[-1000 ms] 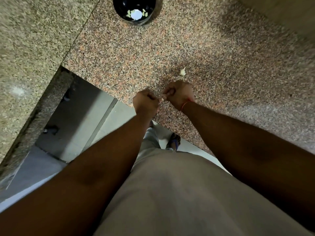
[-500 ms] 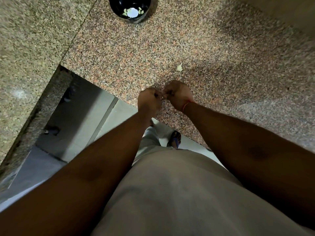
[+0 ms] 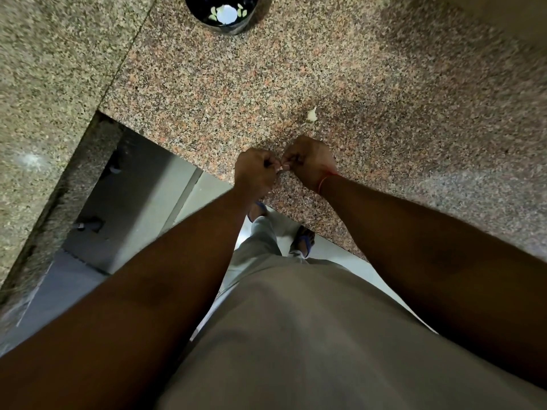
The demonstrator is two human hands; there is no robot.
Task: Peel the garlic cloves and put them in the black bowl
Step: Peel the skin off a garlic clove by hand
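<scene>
Person standing at a granite tabletop (image 3: 384,84), seen from above. Nearest the tabletop edge, the left hand (image 3: 256,174) and right hand (image 3: 310,162) are both clenched, knuckles almost touching, pinching one small pale garlic clove (image 3: 279,170) between them; little of it shows. A second earlier the hands sat slightly apart; they closed together and are now working the same clove, so peeling appears under way and not finished. Just beyond the hands, a pale scrap (image 3: 311,114) lies on the tabletop; whether it is a clove or loose skin cannot be told. Farthest from the edge stands the black bowl (image 3: 245,23), already holding pale pieces.
</scene>
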